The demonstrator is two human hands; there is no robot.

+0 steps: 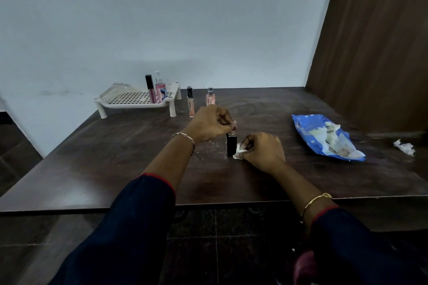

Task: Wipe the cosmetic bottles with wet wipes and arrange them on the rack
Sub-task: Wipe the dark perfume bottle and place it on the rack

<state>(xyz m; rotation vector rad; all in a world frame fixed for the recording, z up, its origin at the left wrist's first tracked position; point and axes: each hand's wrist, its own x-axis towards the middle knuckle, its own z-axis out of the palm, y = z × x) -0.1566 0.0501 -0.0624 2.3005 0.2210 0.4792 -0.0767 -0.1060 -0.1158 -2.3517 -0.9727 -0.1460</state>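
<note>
Rack (129, 105): white, perforated, on short legs at the far left of the table (104, 164), close to the wall.
In the rack: a dark-capped lip gloss tube (150, 89) and a pink pump bottle (160, 90), both upright, side by side at its right end.
Just right of the rack: a peach tube (190, 103) with a black cap, upright on the table top.
Next along: a pink spray bottle (210, 98), upright, near the peach tube but not touching it.
My left hand (208, 124): fingers curled downward, tips pinching the top of the black bottle (231, 147). A chain bracelet (185, 136) sits on that wrist.
Black bottle: small and square-sided, standing upright mid-table, between my two hands and well apart from the rack.
White specks (209, 144): scattered on the wood just left of the bottle.
Wet wipe (238, 154): bunched, held against the bottle's lower right side.
My right hand (262, 151): fingers curled in round the wipe, knuckles up, low near the table. A gold bangle (317, 201) is on that wrist.
Wipes pack (308, 129): blue, lying flat to the right, flap open, white sheets showing.
Crumpled wipe (404, 147): alone by the far right edge.
</note>
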